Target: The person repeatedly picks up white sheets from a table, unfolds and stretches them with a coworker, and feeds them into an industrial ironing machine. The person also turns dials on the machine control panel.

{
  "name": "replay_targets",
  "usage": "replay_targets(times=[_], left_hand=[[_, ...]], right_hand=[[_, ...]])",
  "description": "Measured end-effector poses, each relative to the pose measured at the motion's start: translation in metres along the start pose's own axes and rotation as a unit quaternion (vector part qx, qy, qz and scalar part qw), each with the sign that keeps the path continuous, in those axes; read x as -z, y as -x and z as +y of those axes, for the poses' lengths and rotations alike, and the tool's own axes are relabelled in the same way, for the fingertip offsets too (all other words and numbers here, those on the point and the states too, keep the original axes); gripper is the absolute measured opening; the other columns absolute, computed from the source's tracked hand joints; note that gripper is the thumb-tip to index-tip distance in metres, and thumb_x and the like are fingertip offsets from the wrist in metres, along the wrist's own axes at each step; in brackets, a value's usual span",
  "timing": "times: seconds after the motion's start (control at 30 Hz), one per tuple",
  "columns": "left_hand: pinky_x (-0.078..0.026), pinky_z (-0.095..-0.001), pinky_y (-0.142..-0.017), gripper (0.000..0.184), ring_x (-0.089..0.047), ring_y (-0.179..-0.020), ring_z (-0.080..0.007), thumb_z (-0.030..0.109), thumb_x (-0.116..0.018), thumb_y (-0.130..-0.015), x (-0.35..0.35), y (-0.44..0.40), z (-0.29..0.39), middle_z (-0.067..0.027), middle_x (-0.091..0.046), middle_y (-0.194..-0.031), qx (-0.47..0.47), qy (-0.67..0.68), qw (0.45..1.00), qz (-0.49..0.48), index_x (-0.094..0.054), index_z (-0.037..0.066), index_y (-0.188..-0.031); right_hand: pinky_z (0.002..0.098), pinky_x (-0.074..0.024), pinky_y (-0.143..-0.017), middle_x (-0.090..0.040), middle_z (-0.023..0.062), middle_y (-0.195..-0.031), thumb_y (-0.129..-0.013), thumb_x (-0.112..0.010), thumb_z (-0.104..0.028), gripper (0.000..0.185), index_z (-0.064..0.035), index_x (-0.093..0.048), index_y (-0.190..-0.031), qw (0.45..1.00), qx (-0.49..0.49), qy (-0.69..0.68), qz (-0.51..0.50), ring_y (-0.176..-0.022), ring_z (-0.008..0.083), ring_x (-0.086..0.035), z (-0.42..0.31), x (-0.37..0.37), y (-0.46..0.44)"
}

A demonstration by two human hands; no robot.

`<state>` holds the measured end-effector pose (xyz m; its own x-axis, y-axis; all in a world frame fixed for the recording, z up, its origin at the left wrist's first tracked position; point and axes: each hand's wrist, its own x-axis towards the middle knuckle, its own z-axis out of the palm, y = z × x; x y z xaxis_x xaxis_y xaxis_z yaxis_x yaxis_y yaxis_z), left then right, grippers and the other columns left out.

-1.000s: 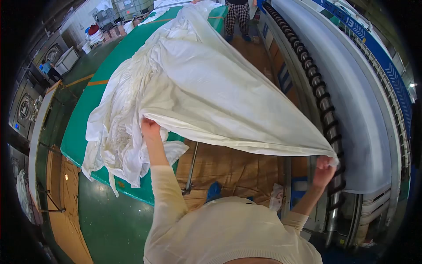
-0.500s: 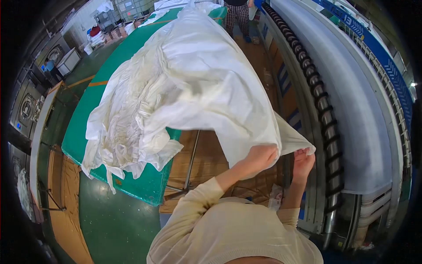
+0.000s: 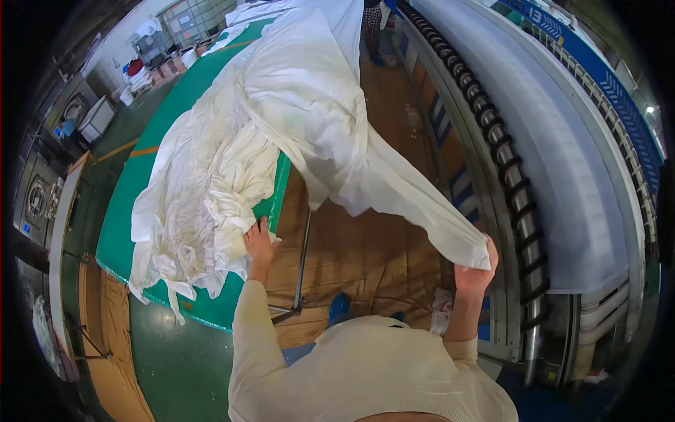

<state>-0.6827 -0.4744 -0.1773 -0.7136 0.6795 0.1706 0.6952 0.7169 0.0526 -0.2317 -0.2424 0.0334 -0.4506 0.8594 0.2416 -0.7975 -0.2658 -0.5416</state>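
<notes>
A long white sheet (image 3: 302,91) runs from the far end of the green table (image 3: 133,183) toward me, its near end slanting down across the gap to the right. My right hand (image 3: 478,266) is closed on that corner, close to the machine's side. Crumpled white cloth (image 3: 204,190) is heaped along the table and hangs over its near edge. At the right side of this heap my left hand (image 3: 261,243) touches the cloth, its fingers apart.
On the right, a long machine has a black spiral on a metal roller (image 3: 517,190) and a pale belt (image 3: 569,176). A person's checkered trousers (image 3: 371,32) show at the far end. A metal table leg (image 3: 304,260) stands over brown floor covering (image 3: 351,260).
My left hand has let go of the sheet and moved left to the heap. My right hand has come slightly lower with the corner. The sheet now hangs narrower and twisted.
</notes>
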Motion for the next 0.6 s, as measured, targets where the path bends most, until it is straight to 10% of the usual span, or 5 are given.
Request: replay_targets(times=[0.23,0.37,0.43,0.5,0.6], left_hand=[[-0.024,-0.052,-0.109,0.099,-0.031,-0.133,-0.0356,0.033,-0.083,-0.063,0.003,0.023,0.121,-0.0187,-0.036,-0.141,-0.028,0.165,0.983,0.073,-0.029,0.002,-0.141],[-0.032,-0.0504,-0.103,0.094,-0.039,-0.122,-0.0415,0.018,-0.083,-0.06,0.022,0.068,0.235,-0.0227,-0.039,-0.135,-0.106,0.406,0.907,0.043,-0.032,-0.001,-0.136],[-0.034,-0.0493,-0.102,0.09,-0.039,-0.121,-0.0432,0.015,-0.081,-0.062,0.017,0.09,0.272,-0.0238,-0.039,-0.134,-0.136,0.443,0.885,0.042,-0.032,-0.002,-0.135],[-0.036,-0.0466,-0.101,0.079,-0.04,-0.118,-0.0453,0.008,-0.072,-0.068,0.006,0.108,0.29,-0.0256,-0.04,-0.131,-0.183,0.572,0.794,-0.1,-0.031,-0.004,-0.135],[-0.037,-0.0458,-0.101,0.076,-0.04,-0.118,-0.0455,0.005,-0.065,-0.07,-0.012,0.127,0.276,-0.0264,-0.04,-0.129,-0.209,0.509,0.823,-0.141,-0.029,-0.003,-0.137]], right_hand=[[0.0353,-0.0573,-0.066,-0.064,0.0194,-0.101,-0.096,-0.049,-0.032,0.039,0.0032,-0.055,-0.112,0.998,0.05,0.003,-0.046,-0.085,0.025,-0.066,0.013,-0.039,0.032],[0.0374,-0.0555,-0.048,-0.064,0.0236,-0.093,-0.094,-0.051,-0.036,0.048,0.0083,-0.053,-0.111,0.796,0.416,0.429,-0.096,-0.067,0.0282,-0.067,0.038,-0.026,0.04],[0.0342,-0.05,-0.036,-0.064,0.0219,-0.084,-0.092,-0.054,-0.039,0.055,0.0123,-0.052,-0.11,0.996,-0.088,0.01,0.005,-0.05,0.0258,-0.062,0.032,-0.03,0.059],[0.0333,-0.0491,-0.035,-0.063,0.0212,-0.082,-0.092,-0.054,-0.04,0.056,0.0129,-0.052,-0.11,0.993,-0.114,-0.011,-0.015,-0.048,0.0248,-0.06,0.03,-0.038,0.058],[0.0315,-0.0471,-0.033,-0.063,0.0196,-0.077,-0.092,-0.053,-0.04,0.057,0.014,-0.052,-0.109,0.984,-0.161,-0.052,-0.055,-0.043,0.0229,-0.058,0.024,-0.04,0.059]])
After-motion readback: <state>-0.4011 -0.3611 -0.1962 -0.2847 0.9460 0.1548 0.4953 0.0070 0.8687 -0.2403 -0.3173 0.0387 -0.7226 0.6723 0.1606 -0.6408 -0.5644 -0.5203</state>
